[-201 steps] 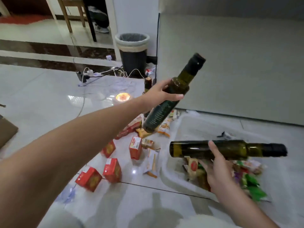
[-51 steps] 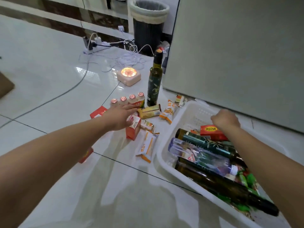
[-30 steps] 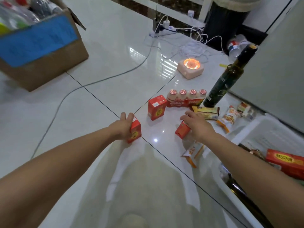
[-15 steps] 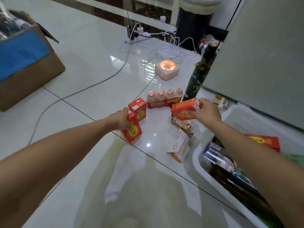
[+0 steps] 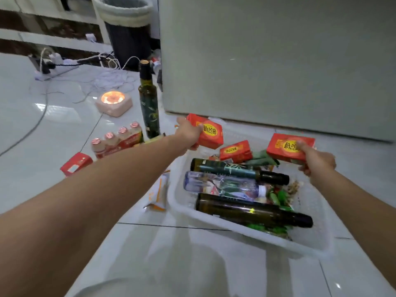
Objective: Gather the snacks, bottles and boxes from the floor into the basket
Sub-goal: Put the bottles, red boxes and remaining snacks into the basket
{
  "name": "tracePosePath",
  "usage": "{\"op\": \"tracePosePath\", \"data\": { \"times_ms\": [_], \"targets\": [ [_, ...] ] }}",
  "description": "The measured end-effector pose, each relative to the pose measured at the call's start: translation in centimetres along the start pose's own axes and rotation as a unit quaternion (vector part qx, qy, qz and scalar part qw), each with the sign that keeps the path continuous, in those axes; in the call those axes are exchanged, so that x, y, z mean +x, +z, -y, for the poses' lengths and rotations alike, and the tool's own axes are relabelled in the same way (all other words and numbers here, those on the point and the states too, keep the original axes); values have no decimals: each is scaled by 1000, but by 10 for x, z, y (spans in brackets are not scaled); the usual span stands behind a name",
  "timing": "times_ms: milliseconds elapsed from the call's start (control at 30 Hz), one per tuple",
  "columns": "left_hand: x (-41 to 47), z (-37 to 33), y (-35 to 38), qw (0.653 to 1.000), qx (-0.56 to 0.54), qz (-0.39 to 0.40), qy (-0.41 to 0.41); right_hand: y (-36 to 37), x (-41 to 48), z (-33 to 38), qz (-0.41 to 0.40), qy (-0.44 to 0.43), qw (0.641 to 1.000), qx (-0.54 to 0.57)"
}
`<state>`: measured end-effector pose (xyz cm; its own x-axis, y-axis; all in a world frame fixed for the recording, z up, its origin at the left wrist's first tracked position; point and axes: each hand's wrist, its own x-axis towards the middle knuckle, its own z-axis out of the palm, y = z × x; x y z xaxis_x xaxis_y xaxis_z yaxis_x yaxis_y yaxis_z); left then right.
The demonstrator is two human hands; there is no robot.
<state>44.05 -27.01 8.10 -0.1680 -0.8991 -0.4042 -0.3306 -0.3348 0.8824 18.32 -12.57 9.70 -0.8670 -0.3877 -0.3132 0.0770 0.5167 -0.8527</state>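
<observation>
Each hand holds a red box over the white basket (image 5: 182, 207) so it can drop in: the left hand (image 5: 189, 133) grips one box (image 5: 209, 131), the right hand (image 5: 317, 160) pinches another box (image 5: 288, 147). A tall bottle (image 5: 149, 103) and small drinks (image 5: 117, 139) wait on the floor.

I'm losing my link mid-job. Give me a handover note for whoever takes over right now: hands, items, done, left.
Left hand grips a red box over the basket's far-left edge.
Right hand grips a second red box over its far right.
Done, in the basket: third box, labelled bottle, clear bottle, dark bottle, green packets.
Left: release both boxes, then collect from the floor the upright bottle, drink pack, floor box and snack packet.
</observation>
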Motion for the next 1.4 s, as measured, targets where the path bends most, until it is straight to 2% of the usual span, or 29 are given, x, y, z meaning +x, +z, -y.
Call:
{"op": "tracePosePath", "data": {
  "times_ms": [167, 433, 467, 533, 600, 633, 667, 700, 733, 867, 967, 1067, 1200, 1400],
  "targets": [
    [12, 14, 44, 999, 48, -5, -17, -50, 26, -40, -47, 100, 992, 62],
    [17, 31, 46, 992, 101, 10, -70, -25, 19, -60, 50, 192, 961, 195],
    [17, 31, 44, 990, 127, 15, -63, -19, 18, -58, 79, 200, 960, 179],
    [15, 29, 39, 968, 250, 32, 4, -12, 15, -49, 118, 202, 971, 54],
    [11, 24, 28, 884, 457, 23, 94, -9, 10, -37, 112, 140, 970, -163],
    [6, 21, 20, 831, 538, 1, 141, -8, 8, -31, 84, 76, 947, -302],
    [5, 19, 12, 798, 580, -26, 164, -7, 6, -23, 44, 5, 901, -432],
    [4, 17, 2, 778, 603, -48, 167, -3, 5, -15, 6, -61, 857, -511],
    [5, 17, -9, 771, 612, -70, 160, 3, 3, -5, -20, -110, 828, -549],
    [6, 24, -71, 770, 612, -114, 141, 52, -11, 28, -9, -289, 767, -573],
    [-2, 41, -131, 761, 622, -139, 119, 104, -35, 48, 53, -432, 713, -549],
    [-18, 64, -184, 767, 617, -163, 65, 161, -77, 61, 146, -539, 661, -502],
    [-44, 95, -242, 774, 608, -177, 5, 222, -138, 66, 265, -604, 593, -462],
    [-67, 143, -278, 796, 577, -174, -51, 278, -187, 52, 357, -620, 526, -460]
  ]
}}
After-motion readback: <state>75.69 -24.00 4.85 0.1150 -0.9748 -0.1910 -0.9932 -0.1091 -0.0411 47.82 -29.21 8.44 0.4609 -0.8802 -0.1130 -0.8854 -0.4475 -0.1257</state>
